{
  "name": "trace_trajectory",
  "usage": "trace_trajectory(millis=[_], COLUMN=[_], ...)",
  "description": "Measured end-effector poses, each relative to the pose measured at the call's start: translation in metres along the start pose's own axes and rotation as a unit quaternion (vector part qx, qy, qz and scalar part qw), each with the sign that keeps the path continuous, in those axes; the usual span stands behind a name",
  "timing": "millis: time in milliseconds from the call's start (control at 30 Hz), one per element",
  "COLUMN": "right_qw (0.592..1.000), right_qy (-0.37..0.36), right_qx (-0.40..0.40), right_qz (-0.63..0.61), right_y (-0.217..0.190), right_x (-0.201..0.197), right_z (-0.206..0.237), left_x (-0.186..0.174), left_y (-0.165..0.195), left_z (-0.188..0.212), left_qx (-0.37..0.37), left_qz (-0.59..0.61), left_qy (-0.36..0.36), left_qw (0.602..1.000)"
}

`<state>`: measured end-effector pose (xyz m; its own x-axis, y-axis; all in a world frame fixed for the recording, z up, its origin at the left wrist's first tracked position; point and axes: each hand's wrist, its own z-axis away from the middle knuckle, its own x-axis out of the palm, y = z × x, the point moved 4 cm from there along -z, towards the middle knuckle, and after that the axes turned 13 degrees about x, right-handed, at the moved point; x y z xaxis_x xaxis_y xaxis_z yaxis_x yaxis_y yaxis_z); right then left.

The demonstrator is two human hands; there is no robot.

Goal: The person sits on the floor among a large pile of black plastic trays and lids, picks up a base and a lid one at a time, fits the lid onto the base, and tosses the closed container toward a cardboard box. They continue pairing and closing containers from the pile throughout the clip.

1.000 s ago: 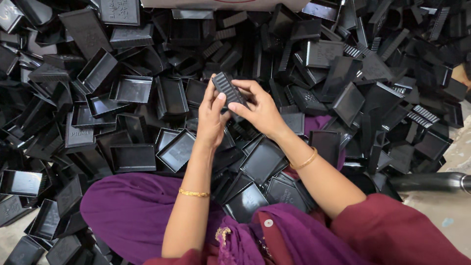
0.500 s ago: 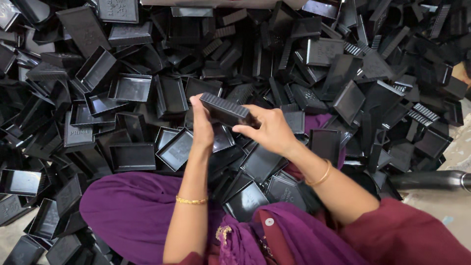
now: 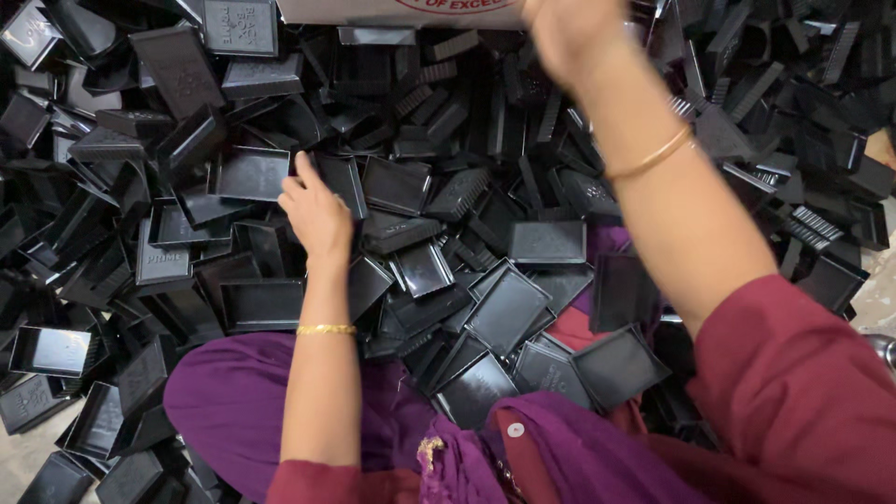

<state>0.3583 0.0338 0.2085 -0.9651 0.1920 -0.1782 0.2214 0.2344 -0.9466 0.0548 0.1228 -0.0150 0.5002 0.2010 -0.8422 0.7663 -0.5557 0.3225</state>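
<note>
Resting on the heap of black plastic trays [image 3: 523,308], the left hand [image 3: 315,213] lies fingers loosely apart, touching a shallow tray [image 3: 250,174] at its fingertips and holding nothing. Up at the frame's top edge, the right hand [image 3: 569,33] is blurred beside a white box [image 3: 401,11]; its grip cannot be told.

Blurred and cropped at the far edge
The right hand [image 3: 571,33] is motion-blurred, its fingers cut off by the frame; the white box [image 3: 401,11] shows only partly.
</note>
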Motion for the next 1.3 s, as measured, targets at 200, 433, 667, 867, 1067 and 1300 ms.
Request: trace_trajectory(millis=[200,433,667,867,1067,1300], right_qw=[0.831,0.805,0.92,0.926,0.993,0.949], right_qy=[0.092,0.137,0.043,-0.226,-0.03,-0.033], right_qx=[0.152,-0.015,0.186,0.302,0.039,-0.04], right_qz=[0.527,0.577,0.343,0.026,0.109,0.311], right_y=[0.123,0.182,0.154,0.022,-0.058,0.005], right_x=[0.068,0.078,0.025,0.032,-0.001,0.05], right_z=[0.018,0.052,0.142,0.13,0.038,0.048], left_x=[0.004,-0.035,-0.057,-0.05,-0.04,-0.022], left_y=[-0.022,0.022,0.071,0.066,0.063,0.074], left_z=[0.02,0.048,0.05,0.05,0.05,0.051], left_qx=[-0.133,-0.186,-0.178,-0.143,-0.165,-0.248], left_qz=[0.327,0.86,0.943,0.923,0.913,0.861], left_qy=[-0.051,0.011,0.009,0.048,0.051,0.042], left_qw=[0.934,0.476,0.28,0.354,0.369,0.443])
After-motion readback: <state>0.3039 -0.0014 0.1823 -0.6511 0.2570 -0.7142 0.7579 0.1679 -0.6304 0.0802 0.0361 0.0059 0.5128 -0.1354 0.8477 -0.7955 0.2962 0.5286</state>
